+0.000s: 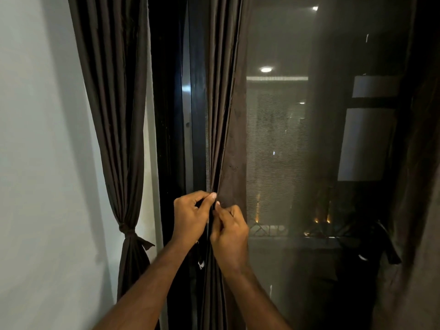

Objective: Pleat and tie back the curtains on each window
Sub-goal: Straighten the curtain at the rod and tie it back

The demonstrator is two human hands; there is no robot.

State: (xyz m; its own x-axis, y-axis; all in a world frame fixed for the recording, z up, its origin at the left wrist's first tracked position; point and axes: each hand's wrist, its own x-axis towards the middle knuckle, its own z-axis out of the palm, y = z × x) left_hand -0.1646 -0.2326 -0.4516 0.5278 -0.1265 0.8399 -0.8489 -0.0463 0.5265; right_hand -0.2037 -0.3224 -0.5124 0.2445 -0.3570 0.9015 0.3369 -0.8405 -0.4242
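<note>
Both hands work one curtain at about waist height. The left hand [190, 216] has its grip clamped on the gathered folds, thumb on top and fingers curled round the bundle. The right hand [229, 231] sits just beside it, touching it, and its grip pinches the next fold of the middle curtain [220, 115] between thumb and fingertips.

Above the hands, the left part of this curtain already runs in narrow, tight pleats, while a flat strip on its right edge is still loose against the window mesh [276, 139]. So the step in hand looks like pleating, near its end but not done.

The next move probably calls for folding that last flat strip into the bundle, holding all pleats firm in one hand, then freeing the other for a tie-back. No tie is plainly visible near the hands.

Further left, the tied curtain [119, 115] hangs finished beside the wall [35, 139], knotted low.
</note>
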